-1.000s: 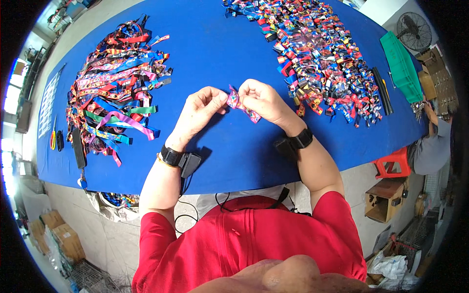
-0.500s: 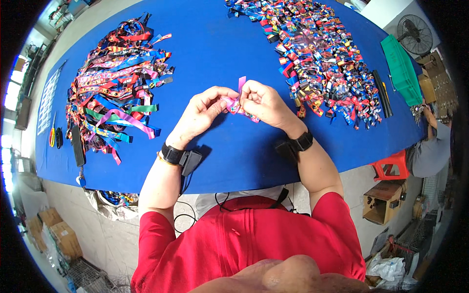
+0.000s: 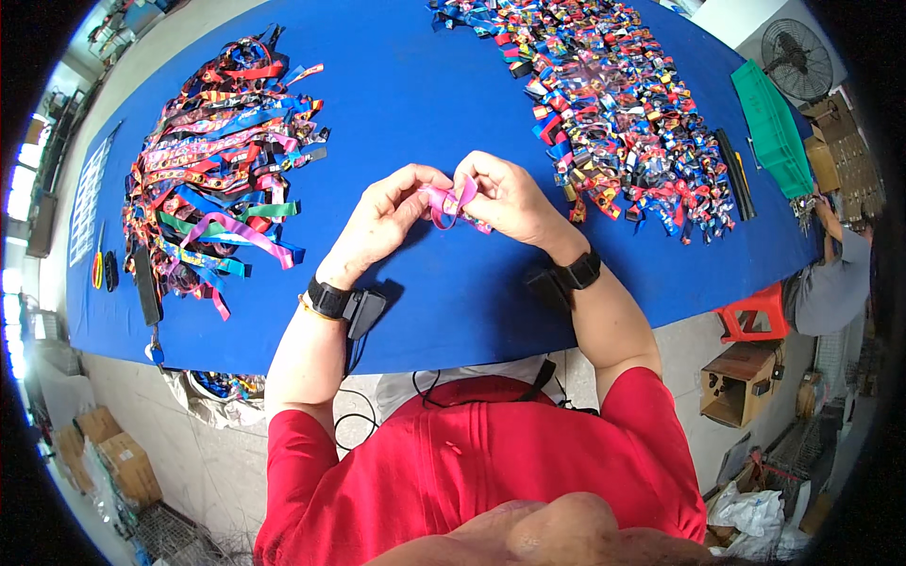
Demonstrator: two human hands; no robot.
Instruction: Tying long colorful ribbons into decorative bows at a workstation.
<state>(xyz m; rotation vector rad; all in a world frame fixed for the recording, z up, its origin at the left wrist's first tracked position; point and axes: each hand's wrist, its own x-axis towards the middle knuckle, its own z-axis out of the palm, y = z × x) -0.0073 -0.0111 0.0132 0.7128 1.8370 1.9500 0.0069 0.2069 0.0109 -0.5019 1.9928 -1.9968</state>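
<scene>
A pink printed ribbon strap [image 3: 444, 208] is pinched between both my hands over the blue-covered table, part of it curved in a loop. My left hand [image 3: 394, 209] grips it from the left, thumb against the fingers. From the right, my right hand [image 3: 505, 200] pinches it, and a patterned end shows below those fingers. To the left lies a heap of long, colourful ribbon straps [image 3: 217, 160]. Many short, folded strap pieces [image 3: 623, 123] are spread in a wide band to the right. The fingers partly hide the held strap.
Yellow-handled scissors [image 3: 98, 272] lie near the table's left edge, by a dark object. A green crate [image 3: 774, 132] and a fan [image 3: 797, 58] stand at the far right. Beyond the right edge are a red stool [image 3: 755, 313] and another person's arm [image 3: 830, 231].
The strap's free pink end, which stood up between my hands, is now bent down into a loop. My fingers have shifted slightly and both hands still pinch it.
</scene>
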